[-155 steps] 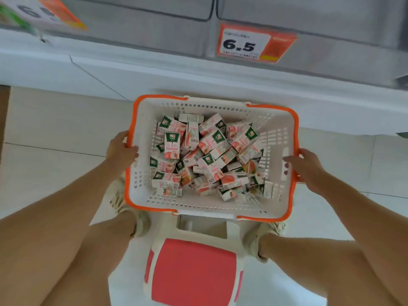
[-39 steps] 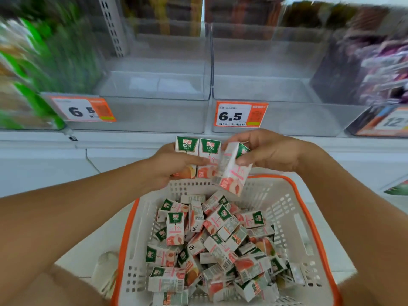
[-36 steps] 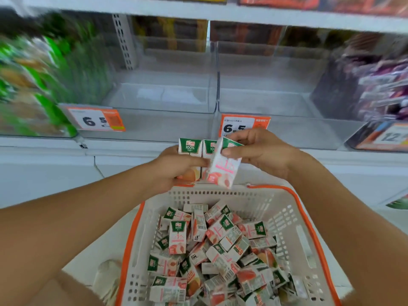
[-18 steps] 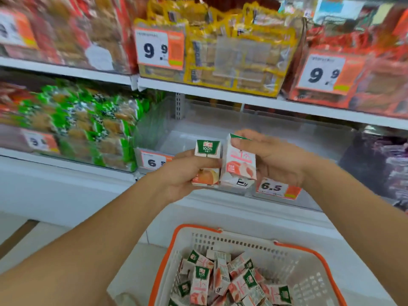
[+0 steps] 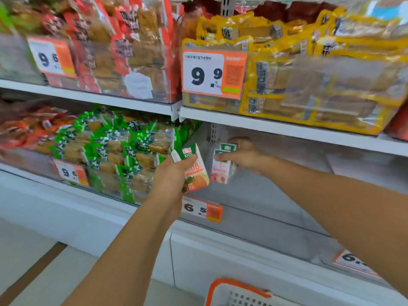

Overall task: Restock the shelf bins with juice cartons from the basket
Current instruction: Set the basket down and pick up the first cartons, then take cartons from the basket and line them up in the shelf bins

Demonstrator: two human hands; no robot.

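Early in the restock: the clear shelf bin (image 5: pixel 254 202) under the second shelf shows no cartons standing in it, as far as the blur lets me tell. Right hand (image 5: pixel 245 156) reaches into the bin, fingers curled round a pair of pink juice cartons (image 5: pixel 223 165), held upright and just above the bin floor, not set down yet. Left hand (image 5: pixel 171 175) grips an orange juice carton (image 5: pixel 194 167) at the bin's front edge, tilted, possibly with a second one behind it, can't confirm. Basket (image 5: pixel 234 292) sits below on the floor side, only its orange rim and a white corner in frame, contents out of view, so remaining stock unknown from here. Judgement: nearly all of the job is left. Neighbours: green snack packs (image 5: pixel 123 146) in the bin to the left, yellow packs (image 5: pixel 309 80) and red packs (image 5: pixel 114 45) on the shelf above. 6.5 price tag (image 5: pixel 202 209) hangs on the bin front. Upper shelf edge (image 5: pixel 287 129) limits headroom; the bin's front wall is the lip to clear.
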